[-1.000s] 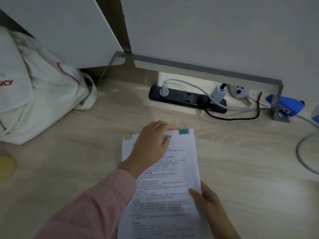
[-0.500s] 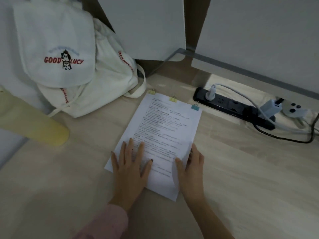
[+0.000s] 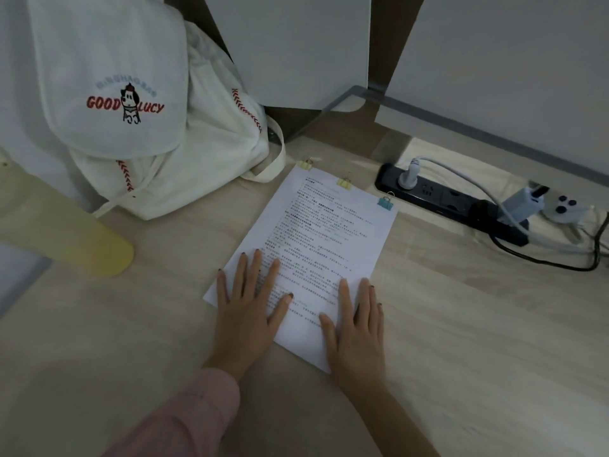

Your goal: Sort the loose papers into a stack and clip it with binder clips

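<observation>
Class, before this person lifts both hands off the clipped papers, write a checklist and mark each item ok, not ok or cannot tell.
1. Top edge of paper stack carries left yellow clip, middle yellow clip, blue clip: ok.
2. Visible side edges flush: ok.
3. Left hand and right hand flat, holding nothing: ok.
4. Paper stack lies flat on table: ok.
5. Clips catch every sheet: cannot tell.

A: Clip colours?
B: Left clip [image 3: 304, 164] yellow, middle clip [image 3: 344, 183] yellow, right clip [image 3: 385, 203] teal.
A: Others?
B: Paper stack [image 3: 333, 232] white, black print. Bag [image 3: 204, 159] cream, red stitching. Power strip [image 3: 441, 197] black. Sleeve [image 3: 184, 417] pink.
</observation>
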A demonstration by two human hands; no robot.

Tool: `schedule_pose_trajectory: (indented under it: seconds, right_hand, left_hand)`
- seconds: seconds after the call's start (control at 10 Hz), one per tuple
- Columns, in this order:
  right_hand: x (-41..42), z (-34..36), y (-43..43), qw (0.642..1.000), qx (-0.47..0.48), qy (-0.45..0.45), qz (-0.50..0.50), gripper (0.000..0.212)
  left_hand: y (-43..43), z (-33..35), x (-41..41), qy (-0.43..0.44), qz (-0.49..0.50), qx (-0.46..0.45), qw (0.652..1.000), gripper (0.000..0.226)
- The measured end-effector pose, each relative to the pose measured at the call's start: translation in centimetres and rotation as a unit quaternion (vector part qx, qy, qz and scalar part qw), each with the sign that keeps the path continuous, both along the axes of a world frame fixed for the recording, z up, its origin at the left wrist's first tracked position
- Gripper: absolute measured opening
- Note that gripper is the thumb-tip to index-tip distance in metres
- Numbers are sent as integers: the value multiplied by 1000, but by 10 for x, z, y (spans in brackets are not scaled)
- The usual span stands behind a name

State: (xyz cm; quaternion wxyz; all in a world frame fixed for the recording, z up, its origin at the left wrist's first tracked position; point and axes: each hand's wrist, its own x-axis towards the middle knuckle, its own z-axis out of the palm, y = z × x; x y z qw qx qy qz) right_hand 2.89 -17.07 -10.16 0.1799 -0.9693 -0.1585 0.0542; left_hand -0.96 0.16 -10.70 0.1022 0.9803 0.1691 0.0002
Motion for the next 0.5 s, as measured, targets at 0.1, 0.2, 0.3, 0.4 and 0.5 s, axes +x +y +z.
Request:
schedule_pose_trajectory:
  seconds: [0.1, 0.2, 0.3, 0.4, 0.5]
  right_hand:
    - [0, 0, 0, 1000, 0, -4, 0, 64]
    - [1, 2, 1, 1000, -6, -4, -3, 64]
    - [0, 6, -2, 1000, -9, 23, 12, 68]
    - [6, 13, -6, 996, 8, 84, 31, 74]
    - [14, 41, -16, 972, 123, 198, -9, 70]
  left_hand:
    - [0, -1, 0, 1, 1, 1, 1000, 66]
    - [1, 0, 1, -1, 0, 5, 1000, 67]
    - [-1, -1, -1, -1, -1, 13, 1000, 67]
    - [2, 1, 5, 2, -10, 17, 1000, 67]
    - [0, 2, -2, -12, -11, 1, 1000, 66]
